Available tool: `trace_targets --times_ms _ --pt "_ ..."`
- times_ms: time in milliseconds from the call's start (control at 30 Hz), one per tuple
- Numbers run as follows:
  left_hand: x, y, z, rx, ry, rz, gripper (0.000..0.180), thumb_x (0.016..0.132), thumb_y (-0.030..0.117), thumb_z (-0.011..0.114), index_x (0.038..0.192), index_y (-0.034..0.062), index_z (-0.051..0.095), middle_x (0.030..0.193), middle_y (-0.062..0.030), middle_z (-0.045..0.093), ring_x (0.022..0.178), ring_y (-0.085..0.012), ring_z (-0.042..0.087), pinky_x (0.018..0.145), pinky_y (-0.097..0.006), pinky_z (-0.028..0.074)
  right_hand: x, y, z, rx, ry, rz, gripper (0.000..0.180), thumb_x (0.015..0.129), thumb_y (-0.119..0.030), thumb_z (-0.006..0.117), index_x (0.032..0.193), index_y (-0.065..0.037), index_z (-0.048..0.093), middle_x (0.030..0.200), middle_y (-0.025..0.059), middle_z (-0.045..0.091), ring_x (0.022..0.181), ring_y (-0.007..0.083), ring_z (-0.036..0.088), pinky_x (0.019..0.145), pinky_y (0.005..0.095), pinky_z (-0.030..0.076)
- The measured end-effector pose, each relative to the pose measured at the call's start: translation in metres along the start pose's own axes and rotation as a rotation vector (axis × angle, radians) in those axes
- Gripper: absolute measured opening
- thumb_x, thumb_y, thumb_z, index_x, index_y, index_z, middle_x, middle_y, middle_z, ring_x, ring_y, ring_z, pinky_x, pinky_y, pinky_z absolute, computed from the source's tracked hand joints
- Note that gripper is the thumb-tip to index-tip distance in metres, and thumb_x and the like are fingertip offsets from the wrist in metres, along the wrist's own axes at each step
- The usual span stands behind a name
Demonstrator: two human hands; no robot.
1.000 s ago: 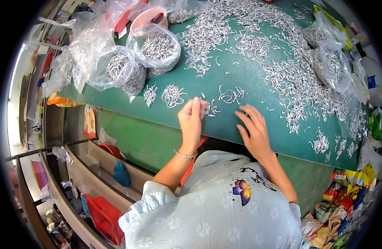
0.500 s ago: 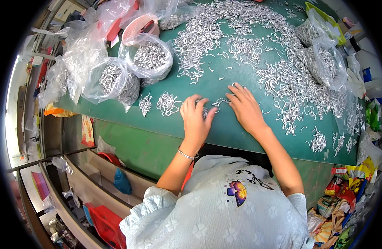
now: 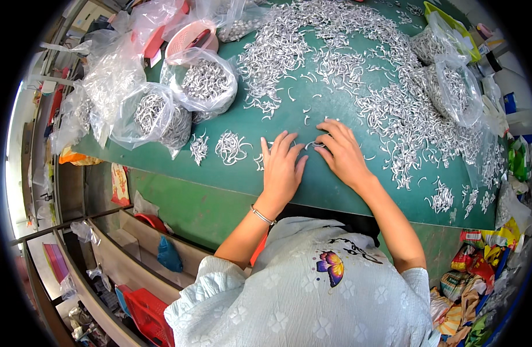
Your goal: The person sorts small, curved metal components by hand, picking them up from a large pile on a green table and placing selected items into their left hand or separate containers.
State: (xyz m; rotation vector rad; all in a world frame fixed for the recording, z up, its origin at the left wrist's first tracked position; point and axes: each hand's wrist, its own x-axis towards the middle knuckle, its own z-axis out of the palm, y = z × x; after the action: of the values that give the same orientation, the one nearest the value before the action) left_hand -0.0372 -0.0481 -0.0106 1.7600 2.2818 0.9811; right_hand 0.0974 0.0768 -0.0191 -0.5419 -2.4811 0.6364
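Small silver curved metal pieces (image 3: 387, 110) lie heaped across the green table in a wide arc. My left hand (image 3: 282, 168) rests low over the table with its fingers spread and the thumb apart; a few pieces (image 3: 259, 161) lie beside it, and its fingers partly hide others. To its right, my right hand (image 3: 342, 151) is bent at the fingers, thumb and forefinger closed around the end of a curved metal piece (image 3: 310, 144). Two small piles, a looser one (image 3: 231, 147) and a tighter one (image 3: 199, 148), lie left of my left hand.
Clear plastic bags full of pieces (image 3: 207, 81) stand at the left, near a pink basket (image 3: 191, 39). More filled bags (image 3: 454, 89) and a yellow-green tray (image 3: 451, 26) are at the right. Small piles (image 3: 442, 196) lie near the front right edge. Below left is a wooden shelf frame (image 3: 156, 254).
My left hand has shifted slightly right and its fingers have straightened and spread. Some pieces now show at its left side. My right hand has barely moved, its fingers a little more bent.
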Motion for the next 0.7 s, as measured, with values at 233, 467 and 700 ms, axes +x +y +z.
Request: trace_targets --times_ms 233,467,700 --pt "-0.008 -0.005 -0.009 -0.008 0.064 -0.064 0.034 0.076 0.004 0.074 0.107 0.0051 0.060 0.119 -0.0112 0.055 0.121 -0.0324 0.050 0.109 -0.062 0.025 -0.002 0.004 -0.010 0.027 0.050 0.094 0.024 0.079 -0.009 0.071 0.100 -0.003 0.062 0.115 0.0123 0.057 0.111 0.0321 0.052 0.093 0.0431 0.042" --pt "-0.009 -0.003 -0.015 0.103 0.112 -0.144 0.040 0.074 0.009 0.078 0.107 0.0052 0.057 0.120 -0.0154 0.050 0.120 -0.0373 0.046 0.105 -0.060 0.026 0.019 -0.017 -0.006 0.034 -0.043 0.044 0.031 0.079 -0.010 0.070 0.109 -0.006 0.063 0.115 0.0082 0.057 0.110 0.0288 0.050 0.089 0.0391 0.041" --pt "-0.012 -0.009 -0.012 0.000 0.071 -0.140 0.033 0.077 0.007 0.075 0.103 0.0024 0.056 0.117 -0.0196 0.046 0.119 -0.0416 0.044 0.104 -0.062 0.029 0.026 -0.023 0.022 0.059 -0.155 -0.161 0.022 0.080 -0.006 0.062 0.102 -0.009 0.067 0.111 0.0072 0.058 0.109 0.0261 0.051 0.091 0.0388 0.040"
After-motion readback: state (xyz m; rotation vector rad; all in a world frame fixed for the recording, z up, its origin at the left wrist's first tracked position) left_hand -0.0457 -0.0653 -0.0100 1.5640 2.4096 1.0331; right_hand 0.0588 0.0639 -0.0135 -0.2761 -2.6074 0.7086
